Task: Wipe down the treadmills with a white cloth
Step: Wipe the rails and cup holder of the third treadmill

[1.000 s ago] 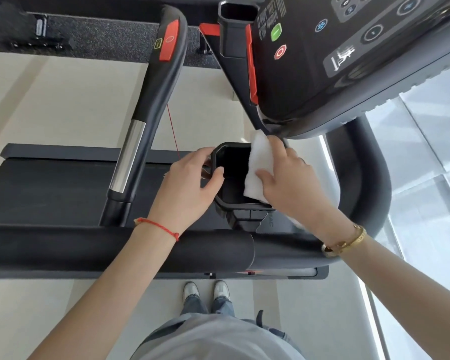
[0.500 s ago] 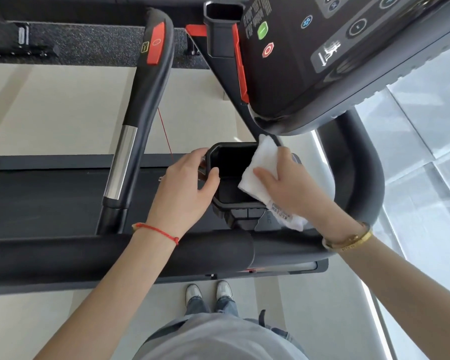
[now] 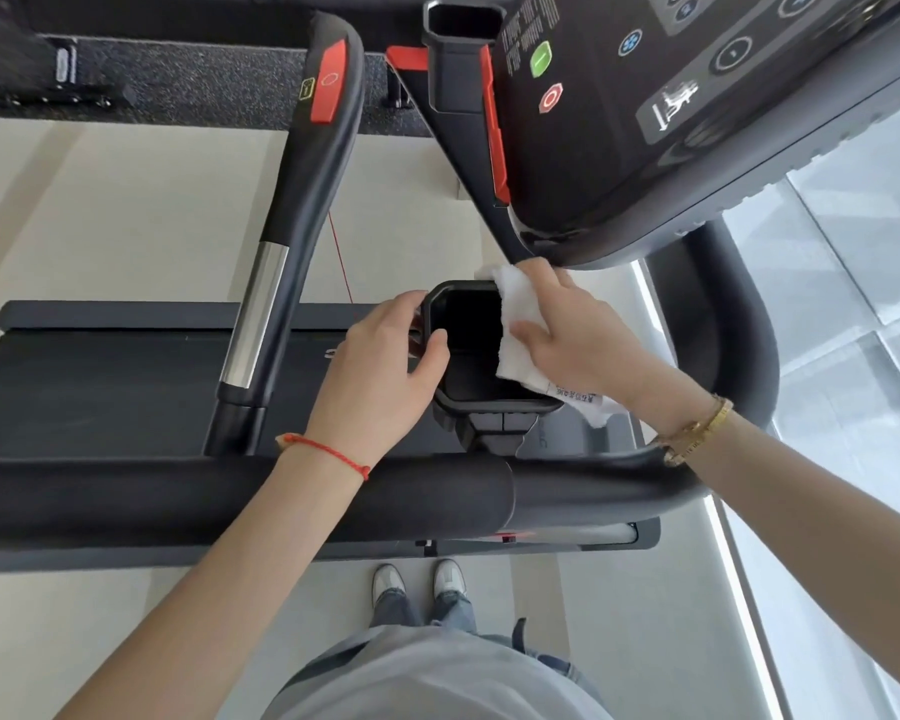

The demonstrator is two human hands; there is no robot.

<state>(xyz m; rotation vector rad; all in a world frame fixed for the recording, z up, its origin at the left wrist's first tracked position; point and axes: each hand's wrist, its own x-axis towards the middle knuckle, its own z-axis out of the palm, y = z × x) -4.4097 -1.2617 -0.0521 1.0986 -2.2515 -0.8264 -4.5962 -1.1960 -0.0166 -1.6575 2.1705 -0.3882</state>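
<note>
A black treadmill stands in front of me, its console (image 3: 645, 122) at the upper right and its belt (image 3: 100, 392) at the left. Below the console sits a black open holder (image 3: 471, 350). My left hand (image 3: 385, 376) grips the holder's left rim, thumb over the edge. My right hand (image 3: 578, 335) holds a white cloth (image 3: 515, 324) against the holder's right rim; a printed tag of the cloth hangs out below my palm.
A padded front crossbar (image 3: 230, 491) runs under both forearms. A black and chrome handrail with a red pad (image 3: 302, 210) rises at the left of the holder. A curved black rail (image 3: 723, 330) bends round at the right. My shoes (image 3: 419, 584) stand on the pale floor.
My right hand has slid the cloth along the holder's right rim, its top edge now higher near the console. The left hand keeps its grip. The view has shifted a little.
</note>
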